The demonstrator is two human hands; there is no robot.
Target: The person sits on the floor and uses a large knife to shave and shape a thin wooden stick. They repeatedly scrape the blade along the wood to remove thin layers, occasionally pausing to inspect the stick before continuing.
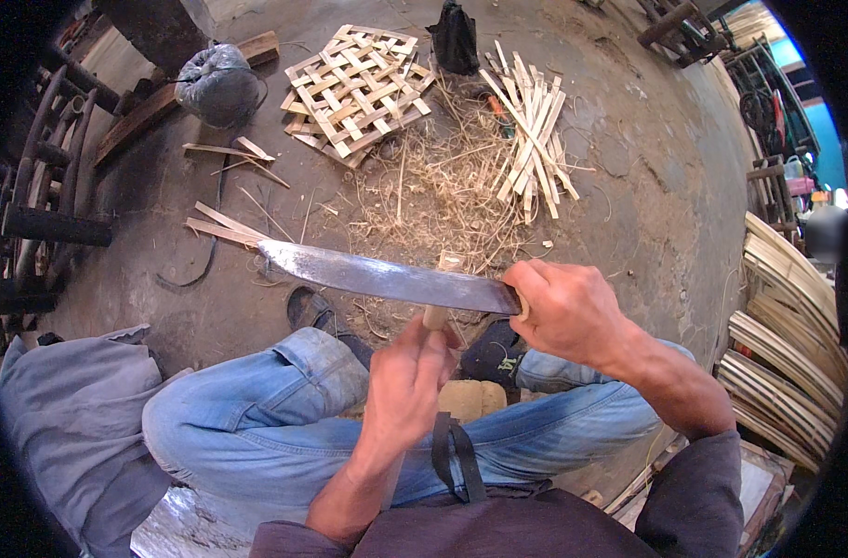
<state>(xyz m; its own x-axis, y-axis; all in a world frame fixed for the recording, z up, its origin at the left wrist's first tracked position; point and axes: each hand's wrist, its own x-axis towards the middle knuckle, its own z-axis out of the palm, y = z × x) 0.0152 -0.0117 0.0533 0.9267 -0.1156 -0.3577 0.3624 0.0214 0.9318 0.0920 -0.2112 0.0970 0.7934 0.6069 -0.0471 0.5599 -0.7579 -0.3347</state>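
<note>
My right hand (568, 307) is closed round the handle of a long machete (377, 279), whose broad blade points left across my front. The blade lies over a pale bamboo strip (436, 317) that stands up from my left hand (410, 377). The fingers of that hand are wrapped round the strip just below the blade. The strip's top end shows beyond the blade's far edge; its lower part is hidden by my hand. Both hands are above my lap, between my bent knees.
Shavings (433, 186) cover the floor ahead. Beyond them are woven bamboo panels (354, 88), a pile of loose strips (534, 135) and a dark bag (454, 39). A grey plastic bundle (218, 86) sits far left. Stacked bamboo slats (787, 363) stand at right; grey cloth (80, 400) lies left.
</note>
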